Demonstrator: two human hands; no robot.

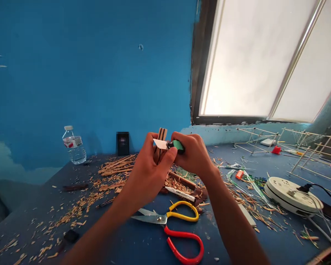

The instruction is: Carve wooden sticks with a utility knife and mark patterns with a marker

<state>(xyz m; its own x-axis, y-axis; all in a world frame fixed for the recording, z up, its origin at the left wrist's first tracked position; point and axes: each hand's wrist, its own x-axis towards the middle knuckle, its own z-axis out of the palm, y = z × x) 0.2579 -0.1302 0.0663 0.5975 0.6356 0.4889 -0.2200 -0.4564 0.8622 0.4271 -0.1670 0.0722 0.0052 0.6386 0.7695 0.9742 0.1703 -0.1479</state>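
Note:
My left hand is closed round a small wooden piece with dark stripes, held upright above the blue table. My right hand grips a knife with a green handle. Its pale blade lies across the wooden piece, pointing left, and my left thumb rests by the blade's back. Both hands are raised in front of the blue wall.
Yellow-and-red scissors and a white marker lie below my hands among wood shavings. A water bottle and a dark box stand at the back. A round white device and stick frames are at right.

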